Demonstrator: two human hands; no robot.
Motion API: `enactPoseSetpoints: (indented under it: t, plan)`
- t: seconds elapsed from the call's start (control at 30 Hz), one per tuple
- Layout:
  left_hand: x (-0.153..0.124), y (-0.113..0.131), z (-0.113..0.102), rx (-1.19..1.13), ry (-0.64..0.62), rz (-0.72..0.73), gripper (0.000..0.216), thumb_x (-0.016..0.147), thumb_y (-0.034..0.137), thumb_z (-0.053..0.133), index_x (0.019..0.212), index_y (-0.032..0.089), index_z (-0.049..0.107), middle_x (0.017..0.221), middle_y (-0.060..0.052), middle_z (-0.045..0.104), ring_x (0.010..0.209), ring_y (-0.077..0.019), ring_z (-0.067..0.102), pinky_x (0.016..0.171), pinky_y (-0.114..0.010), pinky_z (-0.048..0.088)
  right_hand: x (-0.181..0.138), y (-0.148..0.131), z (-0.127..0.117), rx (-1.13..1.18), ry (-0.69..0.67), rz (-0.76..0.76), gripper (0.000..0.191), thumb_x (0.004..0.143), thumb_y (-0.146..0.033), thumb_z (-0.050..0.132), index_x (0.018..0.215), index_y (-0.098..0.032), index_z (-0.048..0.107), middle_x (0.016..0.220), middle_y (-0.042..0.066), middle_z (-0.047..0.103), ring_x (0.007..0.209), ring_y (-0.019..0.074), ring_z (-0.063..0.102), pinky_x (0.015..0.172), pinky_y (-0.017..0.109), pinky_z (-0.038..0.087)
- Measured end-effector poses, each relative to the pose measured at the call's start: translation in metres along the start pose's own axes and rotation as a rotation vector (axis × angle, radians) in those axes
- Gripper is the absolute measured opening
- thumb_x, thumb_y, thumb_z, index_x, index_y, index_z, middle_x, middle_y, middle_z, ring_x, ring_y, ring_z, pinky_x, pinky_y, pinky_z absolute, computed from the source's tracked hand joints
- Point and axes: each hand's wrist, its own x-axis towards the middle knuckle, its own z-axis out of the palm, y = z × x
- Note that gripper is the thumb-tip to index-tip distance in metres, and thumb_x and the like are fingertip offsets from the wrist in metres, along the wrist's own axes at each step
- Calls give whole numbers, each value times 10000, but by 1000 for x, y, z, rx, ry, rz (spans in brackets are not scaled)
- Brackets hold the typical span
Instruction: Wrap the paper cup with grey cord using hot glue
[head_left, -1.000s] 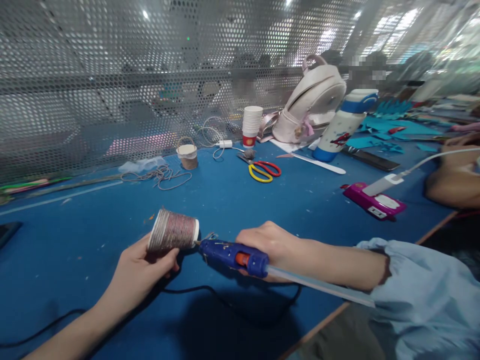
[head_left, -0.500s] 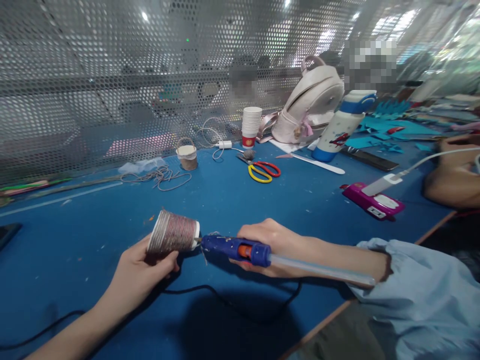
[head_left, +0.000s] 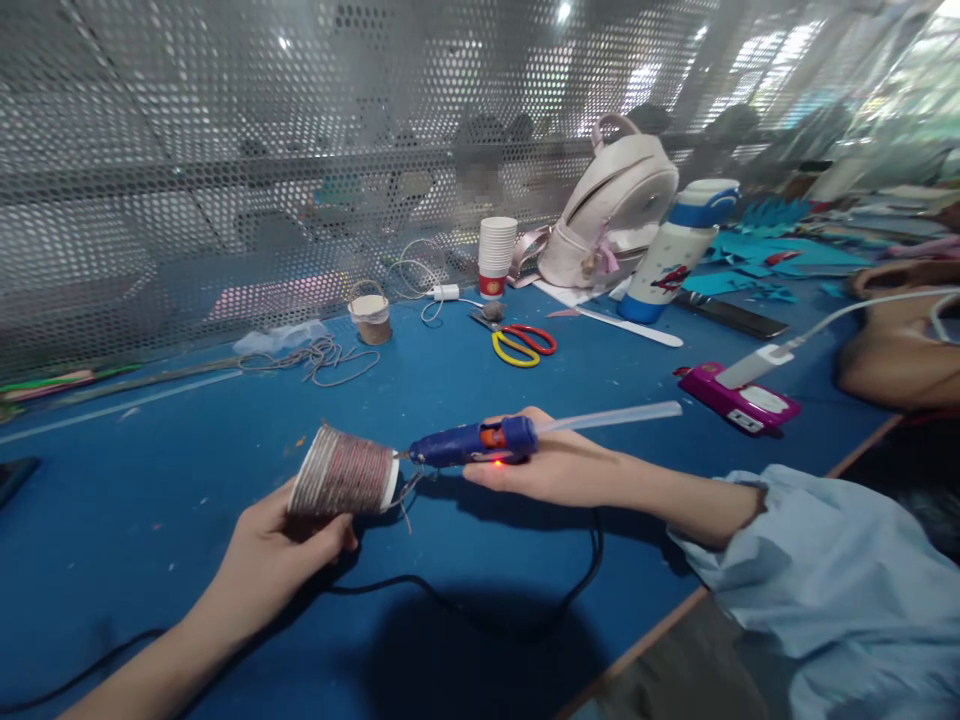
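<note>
A paper cup (head_left: 343, 474) wrapped in grey and reddish cord lies tilted on its side in my left hand (head_left: 281, 545), its white end facing right. Fingers and thumb of that hand are closed round its lower side. My right hand (head_left: 555, 470) grips a blue hot glue gun (head_left: 472, 442), whose small red light is lit. The nozzle is at the upper edge of the cup's white end. From the gun's back a clear glue stick (head_left: 611, 416) sticks out to the right. A loose cord end (head_left: 407, 492) hangs beside the cup's white end.
Scissors (head_left: 517, 345), a small wrapped cup with a handle (head_left: 371, 318), tangled cord (head_left: 322, 358) and stacked paper cups (head_left: 496, 258) stand or lie behind. Rightward are a bottle (head_left: 667, 260), a backpack (head_left: 611, 205), a magenta power strip (head_left: 739, 398) and another person's arm (head_left: 900, 350). A black cable (head_left: 405, 580) crosses in front.
The glue gun's nozzle has moved up along the cup's white end, and its glue stick now points up to the right instead of down. My left hand still holds the cup.
</note>
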Motion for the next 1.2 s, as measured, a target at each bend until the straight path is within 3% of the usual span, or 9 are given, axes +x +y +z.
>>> enactPoseSetpoints:
  t: [0.23,0.43,0.57,0.67,0.8,0.97,1.03,1.1,1.2]
  plan:
    - [-4,1,3,-62,45,-51,173,695,311,706,573,201,653,518,13,653,479,-123,560,492,-236,448,14,18,-8,469,-49,116,457,785,-571,686,623,-180,515,551,-48,525,380,50,373,405,222,356]
    - [-1,1,1,-18,12,-58,187,709,350,705,594,215,645,521,13,657,451,-125,554,479,-246,456,38,31,-3,-34,156,108,322,915,-437,585,783,-148,639,706,-8,602,621,102,508,562,218,371]
    - [5,-6,-2,-29,-24,-70,202,720,347,712,590,215,632,515,1,667,445,-143,589,475,-257,484,45,34,-4,-261,84,158,388,964,-467,536,737,-158,598,625,-27,516,579,105,463,556,236,322]
    - [8,-10,-4,-81,-34,-98,219,728,365,721,611,206,626,515,-13,673,433,-151,592,465,-268,491,32,32,-20,-317,40,163,457,934,-546,567,667,-176,574,605,-14,543,572,118,487,549,243,317]
    - [7,-8,-4,-148,-9,-149,251,738,404,737,656,194,628,528,-16,677,444,-150,591,466,-270,489,-6,16,-43,-568,159,186,493,845,-574,668,564,-186,553,540,-2,518,508,118,423,506,263,256]
    - [3,-1,-1,-157,-7,-163,245,735,385,743,640,192,627,521,-8,678,439,-139,584,464,-257,481,-21,-18,-19,-111,-66,-103,294,916,-444,623,819,-167,651,716,-6,643,612,102,542,571,226,398]
    - [0,2,0,-144,8,-161,231,727,377,743,644,190,635,516,-2,676,435,-136,580,464,-256,484,-5,-24,4,-12,-18,-67,251,876,-347,678,1031,-152,640,814,-1,652,617,90,544,562,214,415]
    - [-2,3,0,-125,27,-167,220,716,372,748,653,188,645,508,6,668,439,-138,584,467,-256,491,15,-24,26,58,1,9,414,831,-248,712,1201,-122,577,819,-1,647,643,94,578,582,211,446]
    - [-3,4,-1,-101,50,-175,215,709,371,758,673,187,654,507,16,665,448,-142,594,469,-254,499,39,-16,45,336,-152,133,375,834,-204,673,1176,-123,543,876,5,653,595,84,602,501,205,450]
